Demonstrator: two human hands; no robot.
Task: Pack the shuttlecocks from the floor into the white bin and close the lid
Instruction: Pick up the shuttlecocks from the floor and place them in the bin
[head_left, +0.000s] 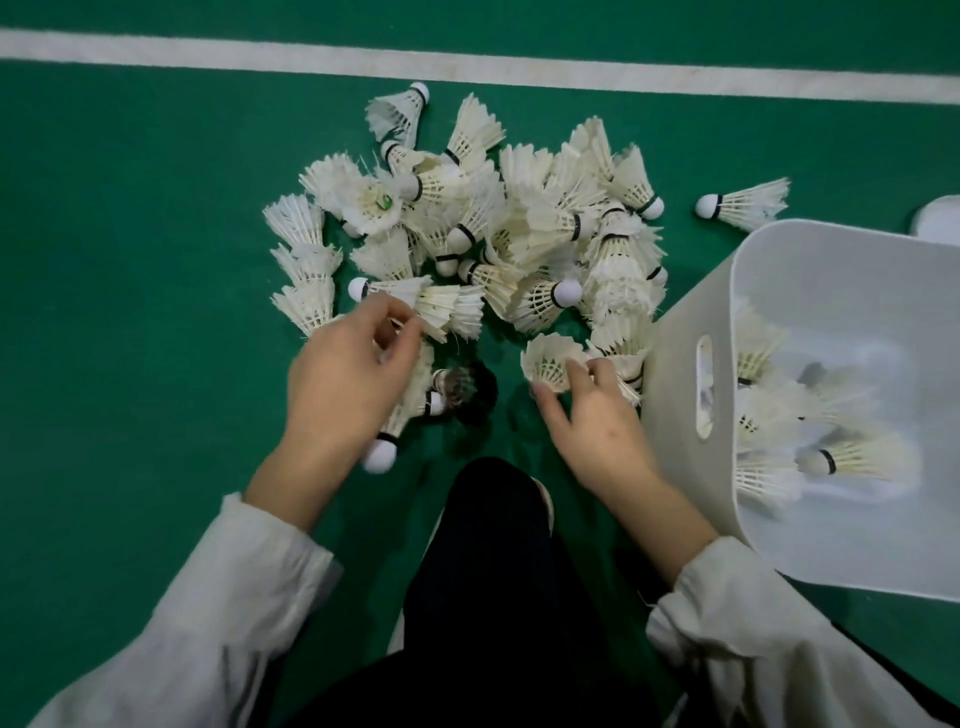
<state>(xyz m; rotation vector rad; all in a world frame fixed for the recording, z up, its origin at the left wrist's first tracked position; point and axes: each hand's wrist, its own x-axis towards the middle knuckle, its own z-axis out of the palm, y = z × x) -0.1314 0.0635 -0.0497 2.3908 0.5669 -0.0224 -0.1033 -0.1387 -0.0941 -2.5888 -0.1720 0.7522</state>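
A: Where are the white feathered shuttlecocks with black-banded cork tips?

B: Most lie in a loose heap (498, 223) on the green court floor (130, 234), just this side of a white painted boundary line (519, 65). One stray shuttlecock (743, 205) lies apart to the right of the heap, near the bin's far corner.

A: And the white plastic bin with the slotted handle?

B: The bin (691, 332) stands at the right, touching the heap's right edge, open on top. Several packed shuttlecocks (810, 447) already lie inside. A rounded white shape (940, 223) shows behind the bin; I cannot tell what it is.

A: What are the hands doing?

B: The left hand (343, 374) has its fingers (400, 332) pinched on the feathers of a nested shuttlecock row (415, 301) at the heap's near edge. More shuttlecocks lie under that hand, one cork tip (379, 457) sticking out beside the wrist. The right hand (592, 410) has its fingers half curled round the skirt of a single upturned shuttlecock (550, 358), right beside the bin wall.

A: Anything in the way?

B: A dark shuttlecock (467, 389) lies between the hands, and the person's black-trousered knee (498, 519) pokes up just below them. Pale long sleeves (218, 597) cover both forearms.
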